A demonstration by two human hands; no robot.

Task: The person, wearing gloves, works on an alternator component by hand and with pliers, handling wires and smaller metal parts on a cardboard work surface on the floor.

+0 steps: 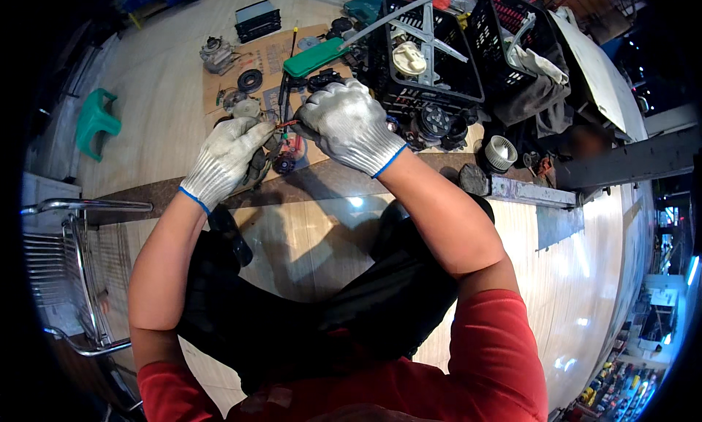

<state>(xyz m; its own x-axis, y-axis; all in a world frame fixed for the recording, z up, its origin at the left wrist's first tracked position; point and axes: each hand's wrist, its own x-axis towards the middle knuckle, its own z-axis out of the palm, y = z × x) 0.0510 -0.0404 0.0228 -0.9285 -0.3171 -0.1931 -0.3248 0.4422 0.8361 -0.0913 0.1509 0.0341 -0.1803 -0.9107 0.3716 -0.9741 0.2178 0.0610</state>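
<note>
Both my hands wear white knit gloves with blue cuffs. My left hand [227, 157] grips a small dark metal part [257, 166] from which thin reddish wires [287, 123] stick out. My right hand [349, 126] pinches the end of those wires, right next to the left hand's fingers. The two hands are held together above a sheet of cardboard [272, 56] on the floor. Most of the part is hidden by the left glove.
On the cardboard lie a black ring [249, 80], a grey motor part [217, 54] and a green-handled tool [316, 56]. Black plastic crates [431, 53] full of parts stand behind. A green stool [95, 121] sits left, a metal chair frame [77, 268] lower left.
</note>
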